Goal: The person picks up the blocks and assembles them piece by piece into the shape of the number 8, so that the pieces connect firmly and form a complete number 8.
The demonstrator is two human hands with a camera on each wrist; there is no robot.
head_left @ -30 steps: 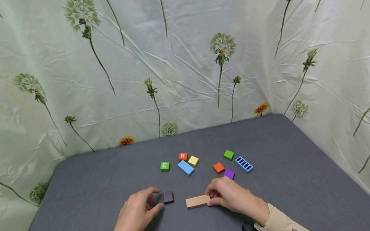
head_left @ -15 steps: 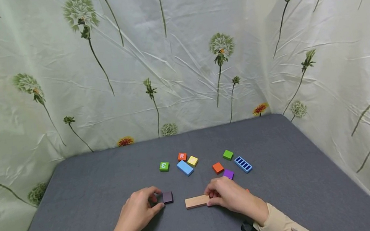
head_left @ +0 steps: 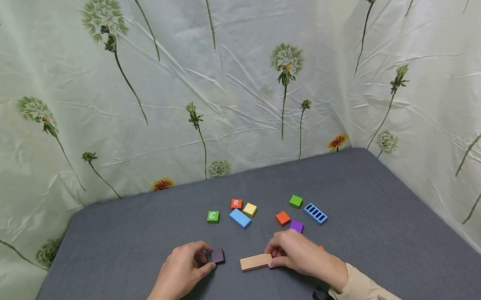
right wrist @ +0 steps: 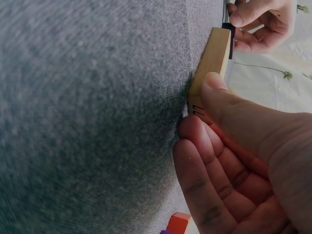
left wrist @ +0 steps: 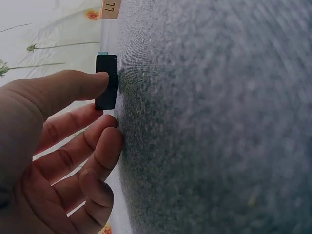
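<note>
A small dark square block (head_left: 218, 257) lies flat on the grey cloth near the middle of the table. My left hand (head_left: 186, 267) pinches its left side; in the left wrist view the thumb presses the near face of the dark block (left wrist: 107, 82), and the index fingertip is partly hidden behind it. To the right lies a long plain wooden block (head_left: 254, 262). Its right end is between the thumb and fingers of my right hand (head_left: 300, 255). The right wrist view shows printed marks on the end of this wooden block (right wrist: 210, 61). A gap separates the two blocks.
Farther back lie a green letter tile (head_left: 213, 217), a red one (head_left: 236, 204), a yellow tile (head_left: 250, 210) and a blue block (head_left: 240, 218). Behind my right hand are orange (head_left: 282, 218), purple (head_left: 296, 226) and green (head_left: 295, 201) tiles and a blue slotted block (head_left: 316, 214).
My left hand has edged right, its thumb and index finger closing in on the dark block. My right hand and the wooden block have stayed nearly still. The head view shifted slightly.
</note>
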